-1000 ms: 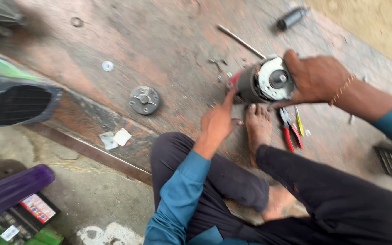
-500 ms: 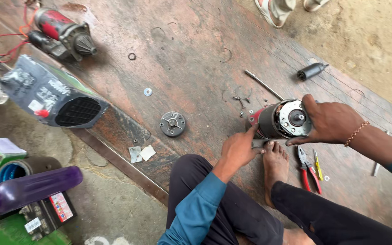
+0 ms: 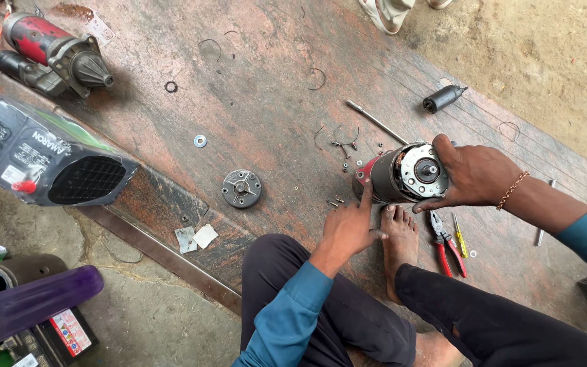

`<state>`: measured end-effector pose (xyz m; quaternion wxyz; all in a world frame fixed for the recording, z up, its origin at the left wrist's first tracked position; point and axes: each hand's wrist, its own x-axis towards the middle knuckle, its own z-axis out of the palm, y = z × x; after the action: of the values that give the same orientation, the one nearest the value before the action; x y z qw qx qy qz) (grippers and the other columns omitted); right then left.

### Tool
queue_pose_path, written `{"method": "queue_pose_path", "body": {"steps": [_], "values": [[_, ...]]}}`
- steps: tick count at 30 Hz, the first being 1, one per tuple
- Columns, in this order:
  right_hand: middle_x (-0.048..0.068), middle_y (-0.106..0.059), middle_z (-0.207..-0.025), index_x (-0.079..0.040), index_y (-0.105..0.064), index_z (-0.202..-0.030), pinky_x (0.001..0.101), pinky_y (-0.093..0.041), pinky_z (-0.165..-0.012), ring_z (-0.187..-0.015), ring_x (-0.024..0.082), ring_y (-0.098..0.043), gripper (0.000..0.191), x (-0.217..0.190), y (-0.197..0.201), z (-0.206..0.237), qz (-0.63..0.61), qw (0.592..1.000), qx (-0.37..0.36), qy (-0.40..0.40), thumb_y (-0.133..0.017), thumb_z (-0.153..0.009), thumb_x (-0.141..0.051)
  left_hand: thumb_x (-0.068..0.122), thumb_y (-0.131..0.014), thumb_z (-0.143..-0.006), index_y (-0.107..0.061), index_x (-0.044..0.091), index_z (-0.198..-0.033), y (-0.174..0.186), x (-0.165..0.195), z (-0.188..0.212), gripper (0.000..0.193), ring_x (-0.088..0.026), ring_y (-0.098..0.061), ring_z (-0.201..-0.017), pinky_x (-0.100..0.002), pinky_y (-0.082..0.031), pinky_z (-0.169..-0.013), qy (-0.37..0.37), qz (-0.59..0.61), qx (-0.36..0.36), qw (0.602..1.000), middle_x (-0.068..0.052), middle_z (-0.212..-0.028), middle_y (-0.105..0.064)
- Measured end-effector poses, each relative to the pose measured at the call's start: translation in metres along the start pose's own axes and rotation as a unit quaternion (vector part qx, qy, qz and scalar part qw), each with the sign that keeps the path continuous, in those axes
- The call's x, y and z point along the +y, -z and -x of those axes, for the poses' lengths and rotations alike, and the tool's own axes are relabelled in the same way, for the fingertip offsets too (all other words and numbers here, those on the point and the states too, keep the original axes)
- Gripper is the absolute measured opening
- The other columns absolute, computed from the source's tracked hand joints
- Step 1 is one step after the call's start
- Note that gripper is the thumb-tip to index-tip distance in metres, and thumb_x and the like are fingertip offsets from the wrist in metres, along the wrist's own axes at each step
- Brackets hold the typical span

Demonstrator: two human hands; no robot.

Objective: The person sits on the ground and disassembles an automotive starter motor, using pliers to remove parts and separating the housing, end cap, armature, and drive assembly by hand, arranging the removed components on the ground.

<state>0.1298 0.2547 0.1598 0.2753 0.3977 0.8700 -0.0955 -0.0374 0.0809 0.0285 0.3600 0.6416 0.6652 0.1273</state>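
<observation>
A cylindrical starter motor body (image 3: 402, 175), black with a red end and a silver end plate, rests on the reddish stone slab (image 3: 266, 81). My right hand (image 3: 473, 173) grips its plate end from the right. My left hand (image 3: 349, 228) lies just below it, index finger raised against the motor's red end, other fingers on the slab near small screws (image 3: 334, 202). A bare foot (image 3: 397, 241) sits directly under the motor. A round metal end cap (image 3: 242, 187) lies apart to the left.
Red-handled pliers (image 3: 447, 246) and a yellow screwdriver (image 3: 459, 238) lie right of the foot. A long bolt (image 3: 377, 122), a black cylinder (image 3: 443, 98), a washer (image 3: 200, 141), another red starter motor (image 3: 52, 49) and a black battery (image 3: 42, 160) surround the work spot.
The view has pulled back and shifted, bringing the battery and second starter motor into sight. Both hands stay at the motor, the left index finger now raised against its red end.
</observation>
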Motion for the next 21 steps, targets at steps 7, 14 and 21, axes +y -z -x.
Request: {"method": "queue_pose_path", "body": {"steps": [7,14,21], "values": [[0.027,-0.07,-0.077,-0.006,-0.035,-0.125,0.0556,-0.057,-0.067,-0.079,0.047,-0.072,0.116,0.0013,-0.0015,-0.0008,0.003,1.0,-0.007,-0.001,-0.08,-0.048,-0.081,0.052,-0.083,-0.078,-0.01,0.008,-0.165,0.0024,0.0018,-0.0008,0.122,-0.044,-0.07,-0.096,-0.054,-0.057,-0.079,0.011,0.0,-0.003,1.0,-0.027,-0.107,-0.07],[0.028,-0.069,-0.075,-0.008,-0.036,-0.122,0.0559,-0.057,-0.066,-0.077,0.048,-0.072,0.111,0.0013,-0.0024,-0.0018,-0.028,0.999,0.006,0.016,-0.08,-0.049,-0.08,0.057,-0.08,-0.079,0.002,0.009,-0.166,0.005,0.0018,-0.0011,0.129,-0.043,-0.071,-0.097,-0.052,-0.058,-0.077,0.034,0.021,-0.002,0.999,-0.027,-0.111,-0.069],[0.028,-0.069,-0.074,-0.007,-0.036,-0.113,0.0576,-0.056,-0.066,-0.076,0.049,-0.071,0.107,0.0014,-0.0031,-0.0015,-0.024,1.0,0.009,0.012,-0.08,-0.049,-0.08,0.059,-0.079,-0.081,0.002,0.013,-0.167,0.0023,0.0009,-0.0018,0.127,-0.043,-0.071,-0.096,-0.052,-0.058,-0.078,0.029,0.0,-0.022,0.999,-0.027,-0.109,-0.069]]}}
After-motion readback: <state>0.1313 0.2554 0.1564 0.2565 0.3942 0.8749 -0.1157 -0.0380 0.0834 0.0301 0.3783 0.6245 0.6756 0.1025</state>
